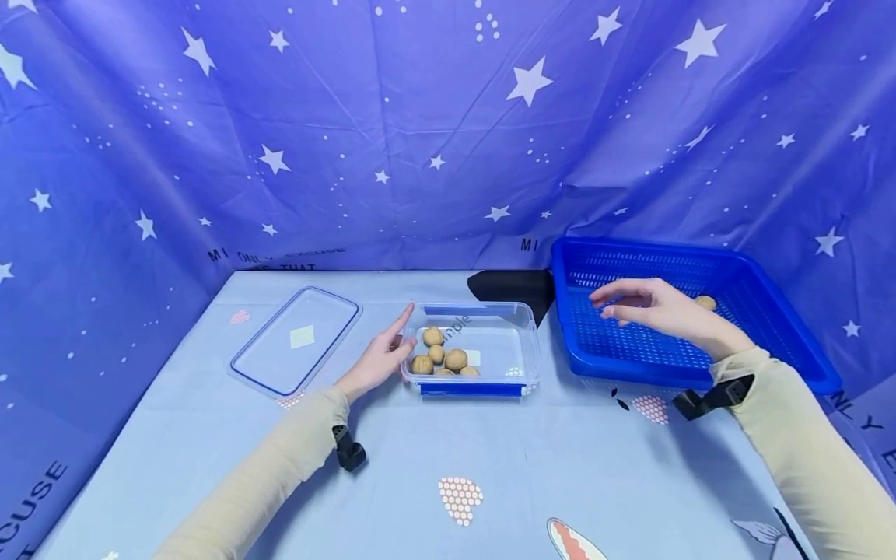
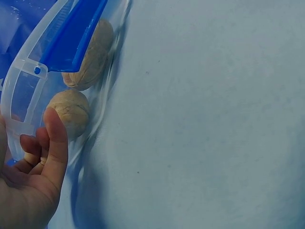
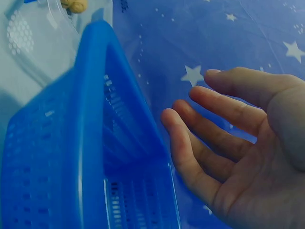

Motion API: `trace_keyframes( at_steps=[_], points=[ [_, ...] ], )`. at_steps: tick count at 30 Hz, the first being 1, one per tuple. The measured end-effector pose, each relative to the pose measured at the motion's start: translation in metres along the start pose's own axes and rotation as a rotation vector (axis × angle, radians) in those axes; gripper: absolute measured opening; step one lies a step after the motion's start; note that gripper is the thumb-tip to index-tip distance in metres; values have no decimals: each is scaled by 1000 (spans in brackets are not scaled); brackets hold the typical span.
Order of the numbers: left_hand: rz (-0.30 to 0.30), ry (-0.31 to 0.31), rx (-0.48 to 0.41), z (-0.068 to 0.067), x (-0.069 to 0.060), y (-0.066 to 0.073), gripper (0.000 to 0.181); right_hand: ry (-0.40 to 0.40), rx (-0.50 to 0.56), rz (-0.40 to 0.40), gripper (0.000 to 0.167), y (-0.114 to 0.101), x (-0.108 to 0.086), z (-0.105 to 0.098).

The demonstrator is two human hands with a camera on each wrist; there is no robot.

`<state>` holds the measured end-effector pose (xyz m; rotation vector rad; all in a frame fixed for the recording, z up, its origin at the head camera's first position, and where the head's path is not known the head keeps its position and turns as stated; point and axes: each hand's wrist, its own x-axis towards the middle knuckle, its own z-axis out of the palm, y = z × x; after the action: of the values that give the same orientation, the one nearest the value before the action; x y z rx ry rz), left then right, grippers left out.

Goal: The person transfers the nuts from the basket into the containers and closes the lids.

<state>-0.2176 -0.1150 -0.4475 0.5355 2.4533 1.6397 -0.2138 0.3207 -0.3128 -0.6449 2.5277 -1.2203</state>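
Note:
At the left end of a clear plastic food container is my left hand, its index finger stretched along the container's side. In the left wrist view the thumb lies against the clear wall, with other fingers bent beside it. Several walnuts sit in the container, mostly toward its left and front. Over a blue plastic basket hovers my right hand, fingers loosely bent and holding nothing. Partly hidden behind that hand, a walnut lies inside the basket.
Left of the container a clear lid with a blue seal lies flat on the table. A black patch shows between container and basket. Starry blue cloth hangs behind and at both sides. Light blue cloth covers the table.

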Motion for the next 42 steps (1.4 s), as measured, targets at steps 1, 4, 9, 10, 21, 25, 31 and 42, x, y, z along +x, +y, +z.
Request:
trace_keyframes(
  at_steps=[1, 4, 9, 10, 21, 25, 31, 42],
  points=[
    [0, 2, 5, 0, 0, 0, 67, 8, 4, 6, 30, 2, -1, -2],
    [-2, 7, 12, 0, -1, 1, 67, 24, 10, 26, 31, 8, -4, -10],
    [-10, 9, 11, 0, -1, 1, 67, 53, 6, 48, 32, 21, -11, -22],
    [-10, 7, 8, 0, -1, 1, 67, 58, 0, 55, 32, 24, -12, -24],
    [-39, -3, -20, 2, -1, 2, 67, 125, -11, 148, 40, 45, -19, -44],
    [-45, -13, -45, 1, -1, 1, 66, 128, 8, 164, 41, 50, -21, -54],
    [-59, -13, -67, 1, -1, 0, 66, 128, -13, 261, 41, 55, -18, -68],
    [-47, -27, -50, -3, -10, 30, 65, 172, -43, 274, 46, 71, -12, -82]
  ],
)
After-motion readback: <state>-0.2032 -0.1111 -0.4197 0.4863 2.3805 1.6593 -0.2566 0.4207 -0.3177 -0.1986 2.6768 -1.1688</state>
